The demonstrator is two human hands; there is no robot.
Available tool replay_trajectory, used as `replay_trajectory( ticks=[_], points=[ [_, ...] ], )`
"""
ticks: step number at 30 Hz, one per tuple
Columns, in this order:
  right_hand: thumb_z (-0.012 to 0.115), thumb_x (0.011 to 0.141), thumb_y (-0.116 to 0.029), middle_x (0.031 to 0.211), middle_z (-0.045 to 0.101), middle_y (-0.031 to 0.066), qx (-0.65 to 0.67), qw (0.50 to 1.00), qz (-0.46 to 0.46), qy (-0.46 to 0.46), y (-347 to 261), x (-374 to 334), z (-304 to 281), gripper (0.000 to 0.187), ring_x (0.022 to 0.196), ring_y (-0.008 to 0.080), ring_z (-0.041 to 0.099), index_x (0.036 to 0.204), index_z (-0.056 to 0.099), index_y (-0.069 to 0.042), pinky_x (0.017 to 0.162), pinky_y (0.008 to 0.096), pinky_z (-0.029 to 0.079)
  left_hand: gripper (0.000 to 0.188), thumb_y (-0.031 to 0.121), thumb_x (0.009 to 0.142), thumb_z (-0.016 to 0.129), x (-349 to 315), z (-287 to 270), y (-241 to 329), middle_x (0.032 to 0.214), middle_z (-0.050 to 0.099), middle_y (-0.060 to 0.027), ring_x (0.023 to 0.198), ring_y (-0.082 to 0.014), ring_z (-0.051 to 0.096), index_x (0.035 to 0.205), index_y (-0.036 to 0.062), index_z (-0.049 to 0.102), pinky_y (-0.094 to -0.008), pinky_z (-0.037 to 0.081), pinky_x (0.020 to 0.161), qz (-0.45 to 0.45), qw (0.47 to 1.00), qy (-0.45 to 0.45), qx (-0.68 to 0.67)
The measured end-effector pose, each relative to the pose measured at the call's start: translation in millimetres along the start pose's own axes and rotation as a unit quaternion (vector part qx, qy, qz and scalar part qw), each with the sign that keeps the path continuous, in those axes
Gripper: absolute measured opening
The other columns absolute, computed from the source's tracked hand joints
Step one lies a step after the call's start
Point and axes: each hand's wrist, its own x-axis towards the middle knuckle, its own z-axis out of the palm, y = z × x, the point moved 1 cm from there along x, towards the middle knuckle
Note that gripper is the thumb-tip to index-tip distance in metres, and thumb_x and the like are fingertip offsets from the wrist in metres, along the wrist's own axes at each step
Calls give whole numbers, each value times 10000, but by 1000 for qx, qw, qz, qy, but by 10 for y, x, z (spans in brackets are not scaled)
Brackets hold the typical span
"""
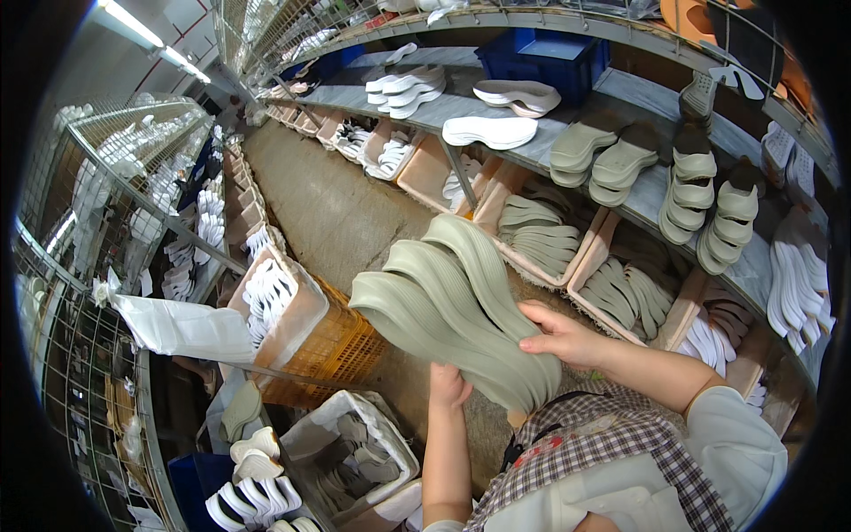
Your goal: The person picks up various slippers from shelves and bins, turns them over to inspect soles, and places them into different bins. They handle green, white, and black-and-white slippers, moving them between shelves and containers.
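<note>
A long grey shelf [638,96] curves from twelve to three o'clock. A yellow lattice crate [341,346] stands at eight. A fanned stack of grey-green soles [443,306] is held up at the centre. The right grip [560,337] clasps its edge at four o'clock, thumb on top; the left grip [449,386] holds it at six.

From here, most of the left hand's [450,384] fingers vanish behind the soles [452,310], and I can't see how far the right hand's [563,337] fingers reach beneath them. The soles overlap too closely to count. Over on the right, 1 orange piece [683,16] runs out of view overhead. Down the aisle [292,168], the farthest crates are too small to make out.
</note>
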Motion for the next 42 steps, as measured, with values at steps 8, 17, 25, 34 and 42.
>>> replay_trajectory(
  ticks=[8,17,25,34,42],
  points=[
    [579,865,-25,1458,324,93,-330,928,-162,-57,-158,237,-358,542,1331,243,331,1368,390,-99,1096,382,282,522,374,945,485,18,235,239,1326,482,-90,1200,-232,474,1352,60,396,-386,426,980,-21,990,123,60],
    [587,902,-206,1344,390,79,-17,999,34,-27,264,121,-233,473,1230,177,383,1299,386,-45,1031,337,315,454,279,924,542,39,345,209,1170,582,-106,1015,-221,600,1272,-3,464,-349,514,852,-131,982,85,-107],
    [510,893,-231,1243,531,160,287,948,108,88,139,53,-147,522,1072,258,574,1350,368,-24,905,402,486,507,319,893,575,-188,303,46,1225,454,-117,1038,-205,495,1308,68,428,-426,537,797,-68,927,-29,-368],
    [407,896,-205,1222,556,168,393,911,101,74,245,-32,-238,450,1030,249,608,1311,459,-39,865,392,517,530,211,880,586,-277,210,102,919,383,-46,833,-145,428,1363,131,383,-330,509,694,-47,930,32,-362],
    [443,840,-98,1352,423,185,444,891,92,38,569,-52,-161,586,1166,269,516,1408,306,-73,965,405,463,550,250,917,524,-141,156,-65,865,377,-44,731,-142,399,1413,116,326,-286,434,595,-62,910,-29,-409]
  ],
)
